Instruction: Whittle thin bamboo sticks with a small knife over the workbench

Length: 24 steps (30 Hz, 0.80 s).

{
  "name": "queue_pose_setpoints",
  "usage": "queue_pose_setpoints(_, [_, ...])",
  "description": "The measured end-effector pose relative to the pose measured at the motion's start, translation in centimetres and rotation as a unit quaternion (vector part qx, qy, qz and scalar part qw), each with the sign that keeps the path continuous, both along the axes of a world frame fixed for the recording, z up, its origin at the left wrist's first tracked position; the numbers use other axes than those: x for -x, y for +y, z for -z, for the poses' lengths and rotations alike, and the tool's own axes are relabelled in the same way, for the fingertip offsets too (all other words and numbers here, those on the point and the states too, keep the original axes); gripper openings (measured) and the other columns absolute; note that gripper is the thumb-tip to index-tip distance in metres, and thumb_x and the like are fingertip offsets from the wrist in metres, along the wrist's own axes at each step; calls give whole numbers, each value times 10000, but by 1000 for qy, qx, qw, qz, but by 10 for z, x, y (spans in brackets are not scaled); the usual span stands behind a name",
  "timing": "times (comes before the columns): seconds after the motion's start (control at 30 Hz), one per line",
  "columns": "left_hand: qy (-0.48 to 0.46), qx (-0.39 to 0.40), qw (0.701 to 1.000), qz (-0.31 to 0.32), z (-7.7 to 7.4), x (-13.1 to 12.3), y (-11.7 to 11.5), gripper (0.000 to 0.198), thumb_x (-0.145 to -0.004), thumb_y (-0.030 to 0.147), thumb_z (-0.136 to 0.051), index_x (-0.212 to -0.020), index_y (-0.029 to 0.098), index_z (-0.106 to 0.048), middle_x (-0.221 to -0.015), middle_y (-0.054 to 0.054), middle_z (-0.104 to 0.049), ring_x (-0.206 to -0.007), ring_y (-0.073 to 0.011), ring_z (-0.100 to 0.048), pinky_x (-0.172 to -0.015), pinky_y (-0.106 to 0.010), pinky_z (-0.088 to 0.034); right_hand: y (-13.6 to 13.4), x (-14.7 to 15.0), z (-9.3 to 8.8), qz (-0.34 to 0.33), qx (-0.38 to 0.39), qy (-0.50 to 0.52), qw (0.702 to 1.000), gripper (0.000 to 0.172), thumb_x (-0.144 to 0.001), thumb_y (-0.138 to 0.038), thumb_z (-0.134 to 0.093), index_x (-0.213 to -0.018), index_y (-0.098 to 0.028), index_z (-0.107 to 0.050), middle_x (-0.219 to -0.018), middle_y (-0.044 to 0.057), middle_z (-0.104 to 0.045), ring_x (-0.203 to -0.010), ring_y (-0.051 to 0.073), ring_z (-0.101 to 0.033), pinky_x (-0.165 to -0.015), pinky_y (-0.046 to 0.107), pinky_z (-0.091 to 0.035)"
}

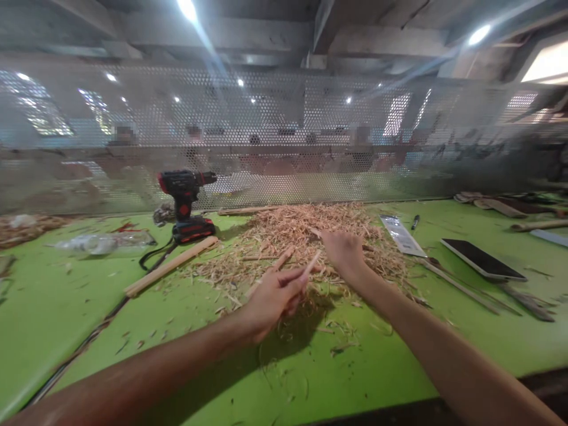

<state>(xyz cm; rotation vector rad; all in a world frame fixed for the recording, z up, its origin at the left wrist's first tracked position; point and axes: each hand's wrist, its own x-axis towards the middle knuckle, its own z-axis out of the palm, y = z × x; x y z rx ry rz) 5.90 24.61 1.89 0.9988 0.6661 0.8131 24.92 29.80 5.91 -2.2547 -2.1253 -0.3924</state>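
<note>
My left hand [273,294] is closed around a thin pale wooden stick [310,262], pinching it so that it points up and to the right. My right hand [344,251] reaches into a big pile of wood shavings [306,236] on the green table [66,302]. Its fingers are curled down into the shavings, and whatever they hold is hidden. A second short stick [283,259] lies on the pile just behind my left hand.
A red and black cordless drill [186,204] stands at the back left beside a long wooden strip [171,266]. To the right lie a phone [483,259], a flat packet [402,235], a pen [415,222] and long thin tools [461,287]. A perforated metal screen [284,136] closes the far edge.
</note>
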Motion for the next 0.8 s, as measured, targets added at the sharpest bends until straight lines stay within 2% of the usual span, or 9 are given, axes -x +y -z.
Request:
queue_pose_setpoints(0.07, [-10,1,999,44,-3,0,-6,305,-880,352,-814,-1086,133,-759,-720,47,-467,-489,-20,-287,-473,-213,-183,7,-16,1,33,-17,13,999,339,-1020,-107,-428,-1148,-126,-741,-1019,179,-789,-897,238,-746,-695,269,-447])
queue_pose_setpoints(0.13, [-28,4,998,60,-6,0,-8,277,-905,352,-784,-1078,138,-754,-736,42,-476,-489,-18,-275,-475,-208,-185,11,-28,2,47,-60,28,997,326,-1021,-165,-461,-1164,-163,-755,-1035,159,-792,-957,247,-734,-721,278,-434])
queue_pose_setpoints(0.2, [-36,10,998,50,-8,0,-6,271,-917,355,-764,-1084,141,-746,-733,40,-480,-489,-21,-277,-471,-201,-180,11,-32,1,34,-98,45,994,325,-1026,-222,-465,-1147,-198,-765,-1009,128,-797,-939,242,-721,-717,282,-408])
queue_pose_setpoints(0.27, [-41,22,998,32,-8,1,-1,265,-926,354,-740,-1077,136,-737,-732,34,-488,-488,-27,-282,-464,-196,-174,8,-27,1,-7,-111,54,992,334,-1027,-244,-446,-1090,-202,-771,-962,104,-796,-869,227,-705,-681,280,-369])
queue_pose_setpoints(0.37, [-50,33,998,12,-6,1,6,229,-925,335,-721,-1002,120,-723,-733,28,-499,-480,-26,-279,-449,-190,-168,1,-10,3,-90,-87,43,991,326,-1013,-242,-448,-1032,-193,-769,-898,85,-789,-791,213,-678,-630,286,-306])
queue_pose_setpoints(0.47, [-51,27,998,-9,-5,0,10,211,-910,326,-736,-940,121,-701,-715,39,-488,-471,-22,-263,-435,-182,-158,-6,5,3,-125,-32,17,992,297,-999,-207,-467,-1042,-195,-761,-906,85,-797,-808,220,-693,-619,292,-296])
queue_pose_setpoints(0.6, [-39,8,999,-29,-5,-1,8,258,-895,360,-764,-963,118,-702,-717,48,-477,-472,-18,-266,-429,-179,-160,-11,15,-1,-108,-1,-19,994,330,-1022,-150,-422,-1115,-183,-737,-980,103,-806,-891,243,-734,-620,298,-337])
queue_pose_setpoints(0.8, [-8,-9,998,-55,-3,-1,8,276,-870,359,-798,-936,111,-693,-706,50,-481,-456,-10,-264,-435,-195,-155,-7,11,0,-62,-15,-26,998,337,-1041,-148,-407,-1203,-175,-701,-1011,142,-798,-929,261,-751,-660,283,-404])
